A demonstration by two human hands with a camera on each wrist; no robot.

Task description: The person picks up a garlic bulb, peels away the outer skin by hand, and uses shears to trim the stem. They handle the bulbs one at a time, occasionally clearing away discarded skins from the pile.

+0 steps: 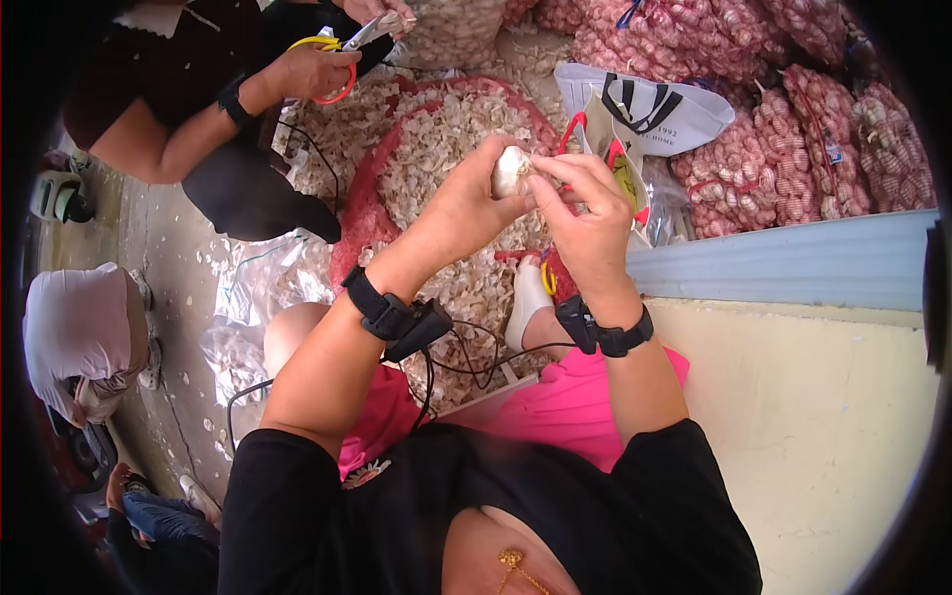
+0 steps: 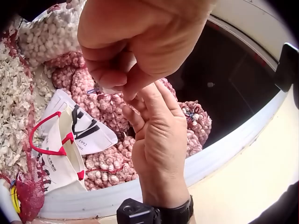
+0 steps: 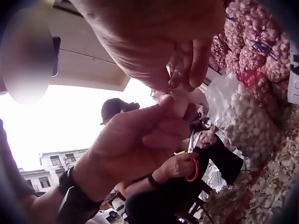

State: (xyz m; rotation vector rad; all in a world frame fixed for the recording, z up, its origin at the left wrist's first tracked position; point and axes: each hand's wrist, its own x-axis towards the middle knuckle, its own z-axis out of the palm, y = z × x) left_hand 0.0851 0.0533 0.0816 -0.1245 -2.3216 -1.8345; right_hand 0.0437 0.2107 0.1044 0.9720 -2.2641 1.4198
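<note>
A white garlic bulb (image 1: 511, 173) is gripped between the thumb and fingers of my left hand (image 1: 461, 203), held up over the heap of skins. My right hand (image 1: 589, 218) has its thumb and fingertips pinching at the near side of the bulb. From the right wrist, the pale bulb (image 3: 179, 106) shows between the two hands, partly covered by fingers. In the left wrist view my left hand (image 2: 145, 39) hides most of it, with my right hand (image 2: 162, 140) just below.
Garlic skins (image 1: 451, 164) lie in a red mesh sack beneath the hands. Filled mesh bags of garlic (image 1: 754, 164) and a white tote bag (image 1: 650, 111) stand ahead to the right. Another person holds scissors (image 1: 342, 50) at the upper left. A pale ledge (image 1: 783, 253) runs along my right.
</note>
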